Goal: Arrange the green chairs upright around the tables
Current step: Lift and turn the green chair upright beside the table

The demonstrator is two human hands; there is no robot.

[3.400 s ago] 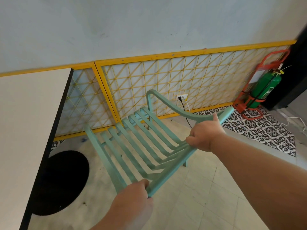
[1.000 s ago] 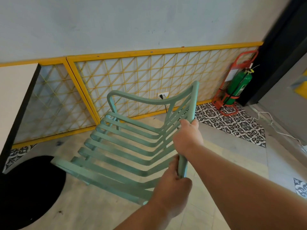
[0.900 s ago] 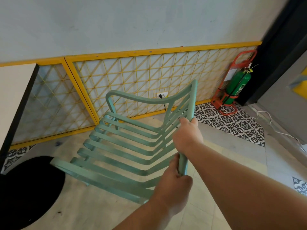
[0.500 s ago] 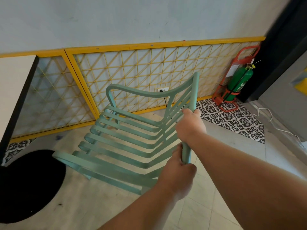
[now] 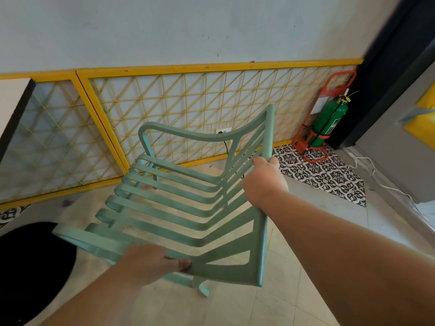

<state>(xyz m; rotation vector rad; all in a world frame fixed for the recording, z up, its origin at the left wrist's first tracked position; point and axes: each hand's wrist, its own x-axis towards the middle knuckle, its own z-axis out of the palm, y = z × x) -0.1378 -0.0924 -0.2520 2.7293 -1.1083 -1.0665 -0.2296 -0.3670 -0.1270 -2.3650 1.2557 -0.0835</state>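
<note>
A pale green slatted chair (image 5: 169, 208) stands on the tiled floor in front of me, its seat facing left toward the table (image 5: 9, 100). My right hand (image 5: 263, 182) grips the near edge of the chair's backrest. My left hand (image 5: 150, 260) holds the near side rail of the seat, fingers wrapped over it. Most of the chair's legs are hidden under the seat; one foot (image 5: 203, 289) shows near the bottom.
The table's round black base (image 5: 28, 267) lies on the floor at the lower left. A yellow lattice panel (image 5: 188, 109) runs along the wall behind. A green fire extinguisher in a red stand (image 5: 329, 121) sits at the right, with a white cable (image 5: 376, 177) on the floor.
My left hand has shifted from the backrest edge down to the seat's near rail. The chair has turned and settled lower, closer to me.
</note>
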